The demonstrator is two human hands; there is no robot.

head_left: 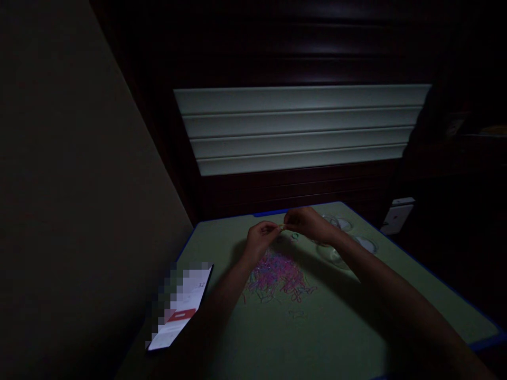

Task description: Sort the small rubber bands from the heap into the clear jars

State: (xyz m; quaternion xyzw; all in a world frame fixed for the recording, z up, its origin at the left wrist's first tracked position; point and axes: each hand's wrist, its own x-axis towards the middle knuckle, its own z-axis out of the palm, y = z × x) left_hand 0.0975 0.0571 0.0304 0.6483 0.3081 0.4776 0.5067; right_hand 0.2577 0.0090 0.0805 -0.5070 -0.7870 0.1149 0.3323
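Both hands meet above the far part of the pale green table (253, 338). My left hand (261, 238) pinches one end of a small yellowish item (282, 227), and my right hand (307, 222) pinches its other end; it is too small and dark to name. Below them lies a loose pile of thin pink, purple and multicoloured bands (277, 274). A small green band (294, 237) sits apart, under my right hand. A few pale bands (297, 315) lie nearer the front.
Clear round containers (335, 255) stand behind and beside my right forearm. A lit phone or tablet (184, 306) lies at the table's left edge. A wall rises on the left, and a dark slatted panel with pale slats (304, 126) is behind the table. A white object (397, 216) is beyond the right edge.
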